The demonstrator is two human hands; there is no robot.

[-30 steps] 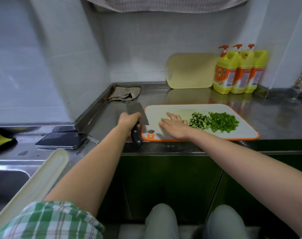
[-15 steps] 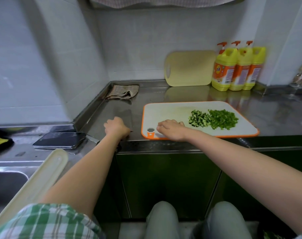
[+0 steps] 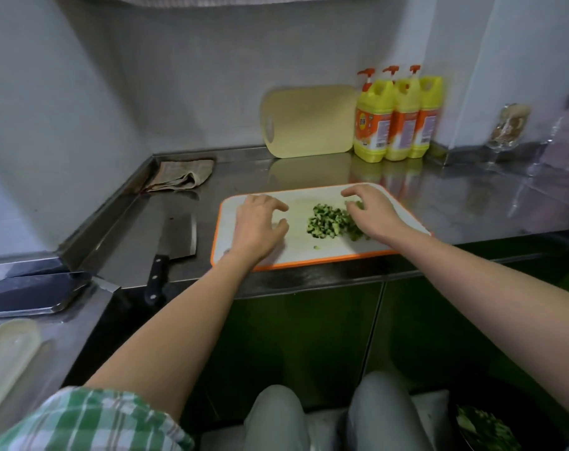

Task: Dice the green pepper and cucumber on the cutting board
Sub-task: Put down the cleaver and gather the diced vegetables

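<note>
A white cutting board [image 3: 312, 196] with an orange rim lies on the steel counter. In its middle sits a pile of diced cucumber [image 3: 327, 221], dark green and pale. The diced green pepper [image 3: 357, 234] lies just right of it, mostly hidden under my right hand [image 3: 369, 211], whose spread, bent fingers rest over that pile. My left hand [image 3: 260, 222] hovers over the board's left part, fingers loosely curled, holding nothing. The cleaver [image 3: 174, 244] with a black handle lies flat on the counter left of the board, apart from both hands.
A folded cloth [image 3: 180, 175] lies in the back left corner. A pale yellow board [image 3: 309, 122] leans on the wall beside three yellow detergent bottles [image 3: 398, 117]. A dark tray [image 3: 32, 291] and a pale lid [image 3: 6, 356] sit at the left. My knees are below the counter edge.
My left hand has set the cleaver down on the counter and moved right over the board. My right hand has moved from the board's front left corner onto the diced pepper.
</note>
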